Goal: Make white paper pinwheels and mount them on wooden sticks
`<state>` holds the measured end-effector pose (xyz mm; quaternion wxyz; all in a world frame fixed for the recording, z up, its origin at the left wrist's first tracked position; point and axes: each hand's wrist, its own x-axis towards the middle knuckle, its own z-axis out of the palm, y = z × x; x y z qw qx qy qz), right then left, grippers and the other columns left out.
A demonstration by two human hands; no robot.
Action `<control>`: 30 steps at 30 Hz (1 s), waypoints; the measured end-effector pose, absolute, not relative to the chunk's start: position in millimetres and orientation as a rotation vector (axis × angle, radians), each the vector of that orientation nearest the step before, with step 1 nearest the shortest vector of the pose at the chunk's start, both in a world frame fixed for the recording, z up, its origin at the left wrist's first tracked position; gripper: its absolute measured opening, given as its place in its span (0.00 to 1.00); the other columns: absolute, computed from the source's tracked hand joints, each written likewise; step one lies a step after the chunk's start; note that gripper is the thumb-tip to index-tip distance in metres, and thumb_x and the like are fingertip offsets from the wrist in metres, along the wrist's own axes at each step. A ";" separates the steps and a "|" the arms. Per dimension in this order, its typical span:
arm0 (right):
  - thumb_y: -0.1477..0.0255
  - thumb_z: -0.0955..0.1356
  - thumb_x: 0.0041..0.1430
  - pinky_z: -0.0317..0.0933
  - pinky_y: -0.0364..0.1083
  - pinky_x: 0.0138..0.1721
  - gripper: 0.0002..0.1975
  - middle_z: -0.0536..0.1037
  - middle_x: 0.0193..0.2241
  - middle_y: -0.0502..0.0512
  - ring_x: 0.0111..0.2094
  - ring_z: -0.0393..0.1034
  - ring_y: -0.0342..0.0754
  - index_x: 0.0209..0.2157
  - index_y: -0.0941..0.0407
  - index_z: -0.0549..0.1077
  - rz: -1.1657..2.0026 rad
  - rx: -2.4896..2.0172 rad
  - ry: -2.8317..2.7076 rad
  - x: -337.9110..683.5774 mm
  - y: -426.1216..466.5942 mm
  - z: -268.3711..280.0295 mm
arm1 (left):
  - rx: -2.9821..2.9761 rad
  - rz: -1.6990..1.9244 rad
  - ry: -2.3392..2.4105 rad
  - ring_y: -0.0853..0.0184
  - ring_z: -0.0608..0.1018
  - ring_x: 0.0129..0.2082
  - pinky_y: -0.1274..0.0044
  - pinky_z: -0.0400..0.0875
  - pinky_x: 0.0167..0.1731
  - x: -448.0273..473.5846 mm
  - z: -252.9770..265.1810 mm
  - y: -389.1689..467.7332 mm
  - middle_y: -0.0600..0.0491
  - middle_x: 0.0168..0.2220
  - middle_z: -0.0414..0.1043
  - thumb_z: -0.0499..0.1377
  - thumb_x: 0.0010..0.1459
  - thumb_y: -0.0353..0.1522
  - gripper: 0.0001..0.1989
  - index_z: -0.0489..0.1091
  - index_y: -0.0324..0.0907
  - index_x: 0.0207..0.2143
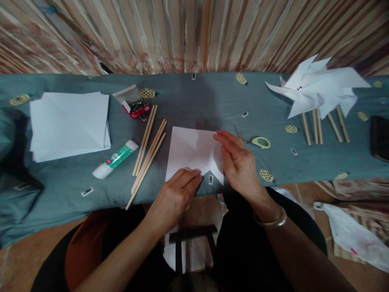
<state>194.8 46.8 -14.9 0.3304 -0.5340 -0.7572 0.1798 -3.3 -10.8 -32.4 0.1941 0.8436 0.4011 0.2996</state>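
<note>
A square white sheet of paper (190, 148) with diagonal crease lines lies near the table's front edge. A notch opens in its front side, with a pointed flap at the right of the notch. My left hand (178, 192) has its fingers closed at the front edge, beside the notch. At the right side, my right hand (240, 166) holds the sheet, fingertips near the far right corner and thumb lower down. Just beyond the right hand lie scissors (260, 142) with light green handles, their blades partly behind the knuckles.
Left of the sheet lie several wooden sticks (148, 156), a glue stick (115, 159), an open red box of small metal pins (136, 107) and a stack of white paper (69, 125). White paper pinwheels (322, 87) on sticks lie at the right. A curtain (194, 36) hangs behind the table.
</note>
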 end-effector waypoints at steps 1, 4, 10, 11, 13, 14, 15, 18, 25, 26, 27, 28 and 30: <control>0.76 0.58 0.65 0.60 0.60 0.60 0.19 0.73 0.56 0.61 0.58 0.66 0.54 0.54 0.56 0.72 0.435 -1.422 -1.997 196.2 53.0 -15.2 | 2.370 0.842 1.126 0.61 0.75 0.46 0.67 0.78 0.46 -3.5 -32.9 -11.0 0.43 0.48 0.75 0.57 0.61 0.21 0.13 0.70 0.33 0.49; 0.73 0.58 0.66 0.58 0.61 0.60 0.21 0.70 0.59 0.65 0.61 0.63 0.57 0.58 0.59 0.68 0.337 -1.502 -2.099 195.6 68.9 -17.3 | 2.381 0.821 1.128 0.61 0.75 0.46 0.66 0.78 0.47 -3.7 -33.5 -11.3 0.43 0.49 0.74 0.56 0.62 0.22 0.14 0.69 0.33 0.50; 0.72 0.57 0.68 0.56 0.59 0.59 0.22 0.72 0.57 0.67 0.58 0.65 0.58 0.58 0.63 0.67 0.256 -1.545 -2.319 190.8 78.1 -14.9 | 2.371 0.816 1.160 0.61 0.75 0.47 0.67 0.77 0.48 -3.2 -28.4 -10.1 0.42 0.50 0.73 0.56 0.62 0.22 0.17 0.67 0.33 0.54; 0.71 0.57 0.68 0.56 0.59 0.58 0.21 0.73 0.56 0.66 0.57 0.66 0.58 0.57 0.62 0.68 0.239 -1.546 -2.327 191.7 77.6 -14.0 | 2.369 0.824 1.167 0.61 0.75 0.47 0.67 0.77 0.47 -3.5 -27.0 -9.8 0.42 0.50 0.73 0.56 0.62 0.22 0.17 0.67 0.33 0.53; 0.70 0.58 0.68 0.58 0.60 0.56 0.20 0.75 0.54 0.66 0.54 0.68 0.59 0.55 0.62 0.70 0.209 -1.550 -2.335 195.1 76.1 -12.5 | 2.373 0.839 1.175 0.61 0.76 0.46 0.68 0.78 0.46 -5.1 -24.2 -8.9 0.42 0.49 0.74 0.56 0.62 0.22 0.16 0.68 0.33 0.52; 0.69 0.58 0.68 0.59 0.60 0.54 0.20 0.76 0.52 0.65 0.52 0.69 0.59 0.54 0.62 0.71 0.196 -1.553 -2.334 197.3 75.2 -11.8 | 2.378 0.843 1.180 0.61 0.76 0.45 0.68 0.78 0.46 -6.6 -22.9 -8.2 0.42 0.49 0.74 0.56 0.61 0.21 0.16 0.69 0.33 0.52; 0.69 0.58 0.68 0.59 0.59 0.54 0.20 0.77 0.51 0.65 0.51 0.70 0.60 0.54 0.62 0.72 0.185 -1.558 -2.329 199.6 74.4 -11.2 | 2.386 0.847 1.186 0.61 0.76 0.45 0.68 0.78 0.46 -8.4 -21.6 -7.4 0.42 0.49 0.74 0.56 0.61 0.21 0.16 0.69 0.33 0.51; 0.68 0.60 0.67 0.61 0.58 0.51 0.20 0.79 0.48 0.65 0.47 0.72 0.60 0.52 0.63 0.74 0.162 -1.570 -2.308 206.7 71.8 -9.9 | 2.428 0.847 1.229 0.61 0.75 0.45 0.67 0.78 0.45 -16.4 -18.6 -3.6 0.43 0.49 0.75 0.56 0.60 0.20 0.15 0.71 0.34 0.49; 0.68 0.62 0.66 0.65 0.57 0.46 0.18 0.83 0.39 0.64 0.40 0.76 0.59 0.47 0.63 0.78 0.150 -1.574 -2.247 215.1 54.4 -11.1 | 2.552 0.853 1.388 0.59 0.76 0.44 0.66 0.79 0.42 -37.7 -20.5 10.9 0.44 0.46 0.77 0.56 0.60 0.22 0.10 0.75 0.36 0.41; 0.67 0.63 0.65 0.66 0.57 0.45 0.17 0.83 0.38 0.63 0.39 0.76 0.58 0.46 0.63 0.78 0.152 -1.572 -2.239 215.4 50.1 -11.4 | 2.555 0.859 1.400 0.58 0.76 0.44 0.66 0.79 0.42 -39.9 -21.2 12.6 0.44 0.47 0.77 0.57 0.60 0.22 0.09 0.76 0.36 0.40; 0.67 0.63 0.65 0.67 0.56 0.44 0.17 0.83 0.36 0.63 0.37 0.77 0.58 0.46 0.63 0.78 0.157 -1.573 -2.235 215.5 45.6 -11.6 | 2.559 0.860 1.411 0.58 0.76 0.44 0.66 0.79 0.42 -41.7 -21.5 14.0 0.44 0.47 0.77 0.57 0.60 0.22 0.09 0.76 0.36 0.40; 0.67 0.64 0.65 0.68 0.55 0.42 0.17 0.83 0.34 0.62 0.35 0.77 0.57 0.46 0.63 0.78 0.170 -1.577 -2.236 215.5 41.1 -11.6 | 2.563 0.856 1.420 0.58 0.76 0.45 0.65 0.79 0.43 -43.1 -21.3 15.1 0.44 0.47 0.77 0.57 0.60 0.22 0.10 0.75 0.36 0.41; 0.67 0.64 0.65 0.69 0.54 0.39 0.17 0.83 0.30 0.60 0.31 0.76 0.55 0.46 0.63 0.78 0.206 -1.585 -2.246 215.6 33.0 -11.7 | 2.561 0.846 1.450 0.57 0.75 0.46 0.64 0.78 0.44 -44.0 -18.7 15.9 0.43 0.48 0.76 0.56 0.60 0.21 0.11 0.75 0.36 0.42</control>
